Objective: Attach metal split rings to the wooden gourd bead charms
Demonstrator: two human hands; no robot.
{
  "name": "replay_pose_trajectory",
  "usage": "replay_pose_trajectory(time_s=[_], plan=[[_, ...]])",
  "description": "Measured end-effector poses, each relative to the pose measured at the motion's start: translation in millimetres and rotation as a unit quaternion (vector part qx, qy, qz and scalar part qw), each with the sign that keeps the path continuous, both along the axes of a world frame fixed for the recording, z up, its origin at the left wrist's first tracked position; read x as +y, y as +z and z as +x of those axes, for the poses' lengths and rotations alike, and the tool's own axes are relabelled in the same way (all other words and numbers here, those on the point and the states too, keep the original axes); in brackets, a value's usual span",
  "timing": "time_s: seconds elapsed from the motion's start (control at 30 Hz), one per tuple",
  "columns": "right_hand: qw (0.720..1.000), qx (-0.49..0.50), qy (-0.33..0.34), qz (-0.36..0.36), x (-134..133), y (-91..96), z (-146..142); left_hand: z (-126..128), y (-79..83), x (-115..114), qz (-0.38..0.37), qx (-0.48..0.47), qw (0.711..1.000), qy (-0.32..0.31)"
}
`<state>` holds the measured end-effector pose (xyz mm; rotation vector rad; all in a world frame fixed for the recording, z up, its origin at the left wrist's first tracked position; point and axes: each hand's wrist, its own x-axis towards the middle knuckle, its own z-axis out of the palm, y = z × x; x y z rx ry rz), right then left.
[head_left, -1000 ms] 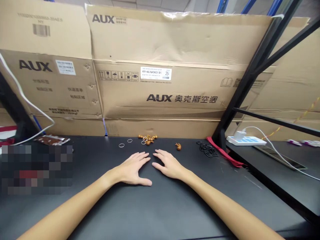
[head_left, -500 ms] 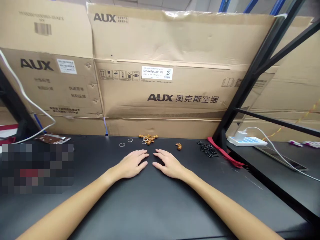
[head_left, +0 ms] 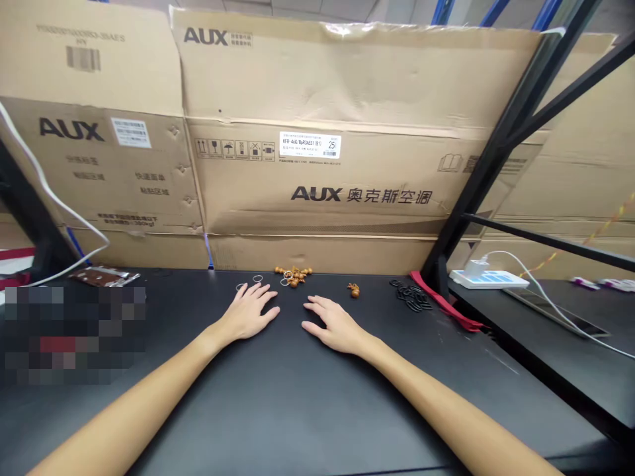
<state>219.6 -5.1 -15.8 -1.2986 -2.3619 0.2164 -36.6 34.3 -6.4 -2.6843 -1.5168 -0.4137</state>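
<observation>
My left hand [head_left: 251, 313] is open with its fingers spread, and its fingertips partly cover a metal split ring [head_left: 241, 287]. Just behind that lies a second split ring [head_left: 257, 278]. My right hand [head_left: 333, 324] rests open over the black tabletop [head_left: 297, 410], holding nothing. Beyond the hands is a cluster of small brown gourd-shaped pendants [head_left: 294, 280] with silvery rings among them. One separate gourd-shaped pendant [head_left: 354, 291] lies past my right hand. To its right is a loose pile of black oval clips or links [head_left: 411, 295].
Large cardboard boxes [head_left: 317, 86] stand along the back edge. A black metal frame [head_left: 476, 178] rises at the right, with a red strap [head_left: 441, 301] at its foot. A white power strip [head_left: 489, 279] with a plugged-in cable lies beyond. Foil packaging [head_left: 106, 276] is at left.
My left hand has moved left and slightly forward, spreading its fingers over the nearer split ring. My right hand stays almost where it was.
</observation>
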Motion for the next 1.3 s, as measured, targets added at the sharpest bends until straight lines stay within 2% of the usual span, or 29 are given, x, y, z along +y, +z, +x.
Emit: replay_pose_trajectory(time_s=[0.13,0.27,0.37,0.43,0.5,0.57,0.63,0.73,0.87,1.0,1.1,1.3], plan=[[1.0,-0.001,-0.011,0.002,2.2,-1.2,1.6,-2.3,1.0,0.9,-0.005,-0.012,1.0,0.019],[0.998,-0.012,-0.05,0.04,11.2,-3.6,8.4,-2.1,1.1,-0.6,0.006,-0.011,1.0,-0.005],[0.984,-0.03,-0.135,0.11,21.2,-6.6,18.9,1.2,1.8,-5.8,0.018,-0.029,0.998,-0.053],[0.965,-0.04,-0.216,0.141,27.4,-8.4,27.1,4.5,2.4,-10.2,0.028,-0.046,0.995,-0.086],[0.947,-0.047,-0.292,0.129,32.0,-9.6,34.6,8.1,2.6,-14.2,0.039,-0.06,0.992,-0.106],[0.942,-0.042,-0.318,0.094,34.8,-10.0,39.7,11.0,2.4,-16.9,0.053,-0.062,0.992,-0.098],[0.951,-0.035,-0.3,0.065,35.4,-9.6,41.6,12.7,2.0,-18.2,0.059,-0.046,0.995,-0.063],[0.974,-0.03,-0.219,0.055,32.1,-7.9,37.3,13.0,1.8,-18.4,0.044,-0.022,0.998,-0.024],[0.997,-0.019,-0.034,0.065,20.0,-5.3,21.1,12.8,0.9,-16.4,0.034,-0.032,0.996,-0.077],[0.994,0.012,0.076,0.083,6.6,-3.0,4.4,14.0,-2.5,-12.6,0.047,-0.064,0.987,-0.138],[0.99,0.026,0.108,0.084,2.1,-2.3,-0.9,14.5,-3.4,-11.4,0.059,-0.079,0.983,-0.156],[0.989,0.052,0.112,0.086,3.3,-3.1,0.0,16.0,2.7,-15.1,0.052,-0.066,0.984,-0.154]])
